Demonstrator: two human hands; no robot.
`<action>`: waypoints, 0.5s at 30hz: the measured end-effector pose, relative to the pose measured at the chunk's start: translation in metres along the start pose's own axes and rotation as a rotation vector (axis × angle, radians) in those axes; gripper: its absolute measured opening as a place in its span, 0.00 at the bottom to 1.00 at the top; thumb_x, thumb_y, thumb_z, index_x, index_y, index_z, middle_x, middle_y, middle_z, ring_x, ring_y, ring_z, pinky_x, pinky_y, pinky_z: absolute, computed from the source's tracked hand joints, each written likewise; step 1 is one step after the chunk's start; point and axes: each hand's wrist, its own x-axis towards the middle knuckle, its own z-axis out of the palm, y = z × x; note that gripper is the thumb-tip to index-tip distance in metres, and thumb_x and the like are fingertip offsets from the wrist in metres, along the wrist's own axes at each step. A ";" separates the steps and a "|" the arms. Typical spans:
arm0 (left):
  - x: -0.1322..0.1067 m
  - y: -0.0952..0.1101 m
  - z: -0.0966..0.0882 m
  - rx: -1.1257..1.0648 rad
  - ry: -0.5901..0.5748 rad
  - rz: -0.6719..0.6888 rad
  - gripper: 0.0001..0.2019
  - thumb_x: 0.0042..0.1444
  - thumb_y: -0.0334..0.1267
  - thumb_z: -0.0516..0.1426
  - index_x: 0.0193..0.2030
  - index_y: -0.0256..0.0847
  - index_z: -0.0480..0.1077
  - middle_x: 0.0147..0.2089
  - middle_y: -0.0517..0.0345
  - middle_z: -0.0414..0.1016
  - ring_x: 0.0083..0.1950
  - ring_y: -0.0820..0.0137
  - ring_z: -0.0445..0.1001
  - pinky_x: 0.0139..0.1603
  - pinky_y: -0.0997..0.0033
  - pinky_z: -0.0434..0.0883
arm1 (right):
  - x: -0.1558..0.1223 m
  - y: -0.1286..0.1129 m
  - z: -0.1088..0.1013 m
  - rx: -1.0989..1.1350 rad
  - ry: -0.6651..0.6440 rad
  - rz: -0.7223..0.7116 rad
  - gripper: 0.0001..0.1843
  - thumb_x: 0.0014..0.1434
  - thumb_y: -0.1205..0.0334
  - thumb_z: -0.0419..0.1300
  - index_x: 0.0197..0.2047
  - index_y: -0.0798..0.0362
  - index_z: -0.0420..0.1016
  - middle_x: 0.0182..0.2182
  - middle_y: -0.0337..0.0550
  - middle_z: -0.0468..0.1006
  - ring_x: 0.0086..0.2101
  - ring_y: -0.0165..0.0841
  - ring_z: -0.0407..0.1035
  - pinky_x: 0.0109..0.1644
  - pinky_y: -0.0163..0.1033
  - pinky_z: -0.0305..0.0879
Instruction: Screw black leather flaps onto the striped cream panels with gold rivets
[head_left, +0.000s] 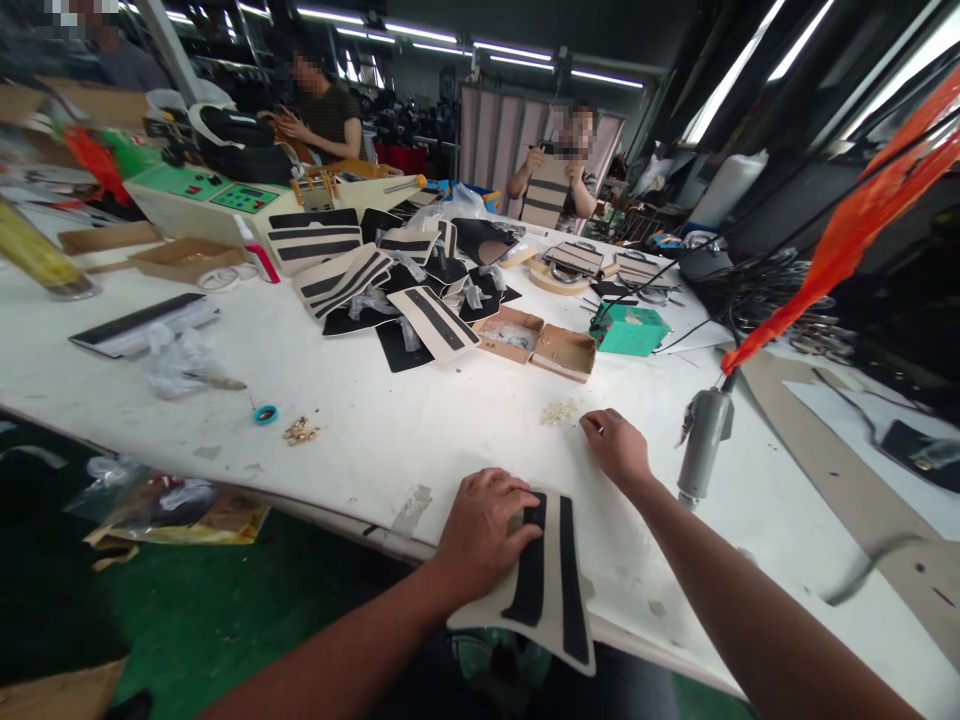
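Observation:
At the table's front edge lies a beige panel with black stripes (553, 540), its near end jutting past the edge. My left hand (491, 520) grips this panel from the left, thumb and fingers bent over its striped face. Farther right, my right hand (616, 445) is closed, with its fingertips beside a scatter of small pale gold pieces (561, 412). Whatever those fingers may pinch is too small to make out. Right of that hand, a grey electric screwdriver (705, 445) hangs upright below an orange strip (832, 260).
A heap of striped panels (431, 320) covers the table's far middle, beside small cardboard boxes (564, 352) and a green box (631, 328). Gold fittings (301, 430) and a blue ring (265, 414) lie left. Across the table, a person (555, 185) holds up another panel.

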 end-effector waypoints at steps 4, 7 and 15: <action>0.000 0.000 -0.001 0.005 0.014 0.004 0.14 0.59 0.38 0.71 0.50 0.56 0.79 0.59 0.68 0.81 0.66 0.62 0.70 0.70 0.49 0.64 | -0.002 -0.001 0.006 -0.031 -0.015 -0.054 0.17 0.73 0.52 0.54 0.48 0.48 0.83 0.50 0.40 0.79 0.39 0.26 0.67 0.39 0.33 0.48; 0.000 0.000 -0.001 0.020 0.015 -0.001 0.14 0.59 0.37 0.71 0.50 0.56 0.79 0.59 0.69 0.81 0.67 0.62 0.70 0.70 0.49 0.65 | -0.002 -0.002 0.009 -0.069 -0.016 -0.094 0.17 0.74 0.52 0.53 0.48 0.48 0.82 0.49 0.40 0.78 0.39 0.25 0.66 0.39 0.33 0.46; 0.004 -0.010 0.003 0.107 0.037 0.028 0.15 0.59 0.38 0.71 0.51 0.58 0.79 0.60 0.67 0.81 0.67 0.60 0.72 0.70 0.48 0.69 | 0.008 -0.009 0.008 -0.191 -0.030 -0.173 0.16 0.73 0.57 0.52 0.43 0.52 0.80 0.47 0.42 0.78 0.35 0.24 0.65 0.37 0.35 0.42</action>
